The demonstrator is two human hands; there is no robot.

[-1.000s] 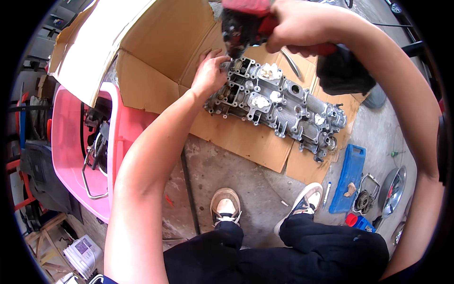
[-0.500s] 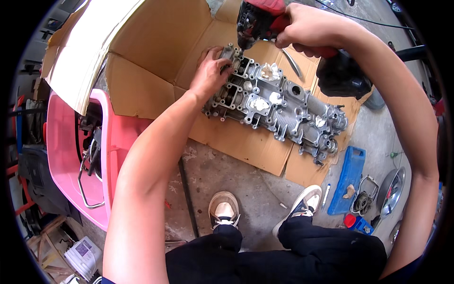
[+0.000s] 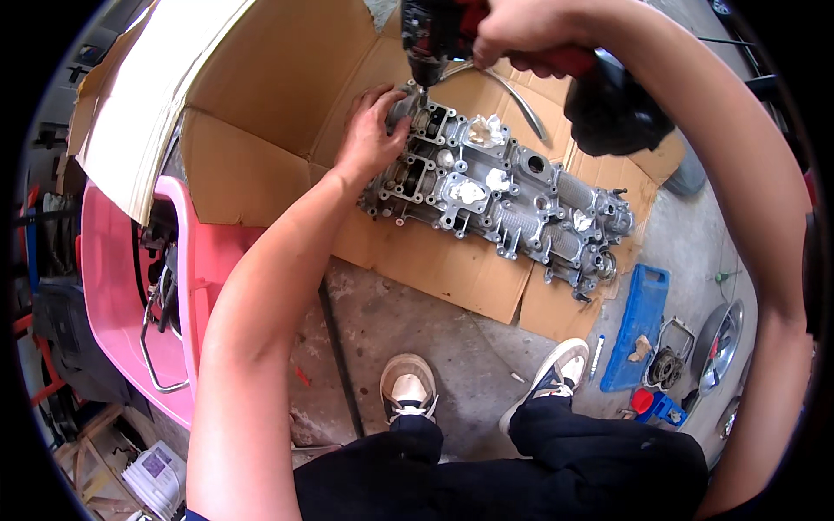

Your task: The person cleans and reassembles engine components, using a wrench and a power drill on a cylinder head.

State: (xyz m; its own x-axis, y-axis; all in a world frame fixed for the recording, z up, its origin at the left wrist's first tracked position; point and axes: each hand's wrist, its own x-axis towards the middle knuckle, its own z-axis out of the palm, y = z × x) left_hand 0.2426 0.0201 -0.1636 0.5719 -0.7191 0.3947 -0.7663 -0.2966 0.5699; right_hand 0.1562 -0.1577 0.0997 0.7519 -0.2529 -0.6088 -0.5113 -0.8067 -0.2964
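Engine casting on flattened cardboard, worked with a power drill

The cardboard (image 3: pixel 287 130) spreads over the concrete floor, carrying the long aluminium engine casting (image 3: pixel 504 204). At the casting's far-left end, the left hand (image 3: pixel 372 130) rests with its grip loosely curled on the metal. Directly above that end, the right hand (image 3: pixel 521 35) has its grip wrapped tight round a red-and-black drill (image 3: pixel 452 30).
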